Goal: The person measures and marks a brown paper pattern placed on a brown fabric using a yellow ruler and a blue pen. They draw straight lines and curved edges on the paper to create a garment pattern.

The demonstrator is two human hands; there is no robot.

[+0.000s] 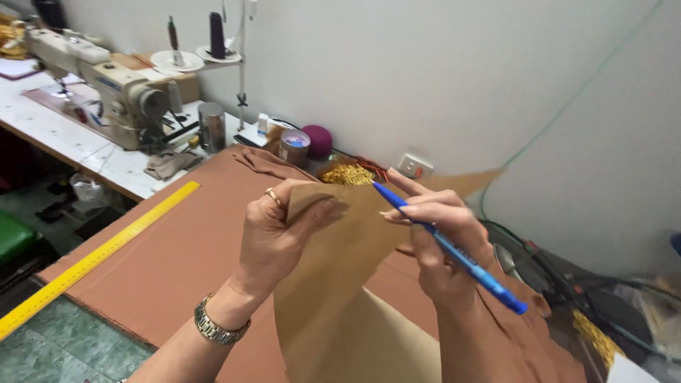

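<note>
My left hand, with a ring and a metal wristwatch, pinches the top edge of a brown paper pattern piece and holds it up above the table. My right hand grips a blue pen between the fingers, its tip pointing up and left near the paper's top edge, while the fingers also touch the paper. Beneath both hands, brown fabric lies spread flat over the table.
A long yellow ruler lies along the fabric's left edge. A cream sewing machine with thread cones stands at the back left. A metal cup, a round tin, a purple ball and gold chain sit by the wall. Cables lie right.
</note>
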